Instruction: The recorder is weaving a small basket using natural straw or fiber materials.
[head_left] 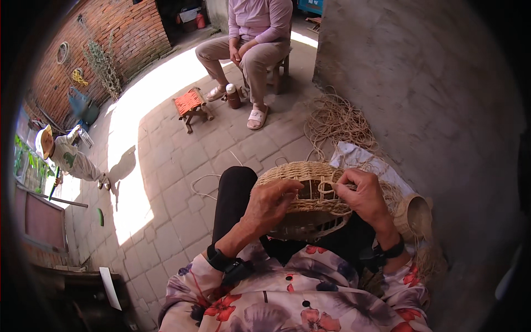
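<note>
On my lap rests a partly woven straw-coloured basket (296,172), its open side facing me and bare upright strands showing below the woven band. My left hand (270,203) grips the basket's left side, fingers curled at the gap in the weave. With thumb and forefinger my right hand (362,193) pinches a looped strand of cord (326,187) at the basket's right side. The palm side of each hand is hidden.
A loose heap of cord (340,122) lies by the grey wall (420,83). At my right stands a small woven basket (416,214). Ahead, a seated person (260,39) faces me near an orange-topped stool (189,102) and a brown flask (233,97). A child (69,155) stands at left.
</note>
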A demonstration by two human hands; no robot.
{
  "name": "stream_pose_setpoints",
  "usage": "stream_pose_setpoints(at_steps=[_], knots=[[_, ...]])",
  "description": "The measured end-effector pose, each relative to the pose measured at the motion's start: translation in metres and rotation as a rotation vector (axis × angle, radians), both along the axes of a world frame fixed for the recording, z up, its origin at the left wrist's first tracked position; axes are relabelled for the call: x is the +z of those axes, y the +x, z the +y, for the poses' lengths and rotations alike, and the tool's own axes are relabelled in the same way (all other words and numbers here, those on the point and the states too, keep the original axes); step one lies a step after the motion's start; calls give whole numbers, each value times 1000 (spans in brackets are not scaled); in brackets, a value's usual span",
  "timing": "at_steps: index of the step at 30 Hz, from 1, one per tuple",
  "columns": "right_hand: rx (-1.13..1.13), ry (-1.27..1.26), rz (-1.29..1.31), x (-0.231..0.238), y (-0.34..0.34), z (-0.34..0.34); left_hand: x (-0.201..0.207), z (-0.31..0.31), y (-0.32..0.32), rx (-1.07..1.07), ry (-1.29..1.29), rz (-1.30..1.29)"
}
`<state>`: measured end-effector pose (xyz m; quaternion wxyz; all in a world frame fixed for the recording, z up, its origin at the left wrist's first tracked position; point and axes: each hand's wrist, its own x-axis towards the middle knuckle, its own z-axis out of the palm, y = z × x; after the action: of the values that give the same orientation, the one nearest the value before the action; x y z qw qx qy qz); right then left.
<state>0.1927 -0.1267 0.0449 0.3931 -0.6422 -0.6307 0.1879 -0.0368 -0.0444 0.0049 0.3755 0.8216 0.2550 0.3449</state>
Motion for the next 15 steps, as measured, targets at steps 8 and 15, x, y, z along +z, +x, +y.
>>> stream_pose_setpoints(at_steps=[8, 15], knots=[[-34, -225, 366, -53, 25, -9, -26, -1, 49, -120, 327, 160], [85, -318, 498, -47, 9, 10, -25, -5, 39, -8, 213, 180]])
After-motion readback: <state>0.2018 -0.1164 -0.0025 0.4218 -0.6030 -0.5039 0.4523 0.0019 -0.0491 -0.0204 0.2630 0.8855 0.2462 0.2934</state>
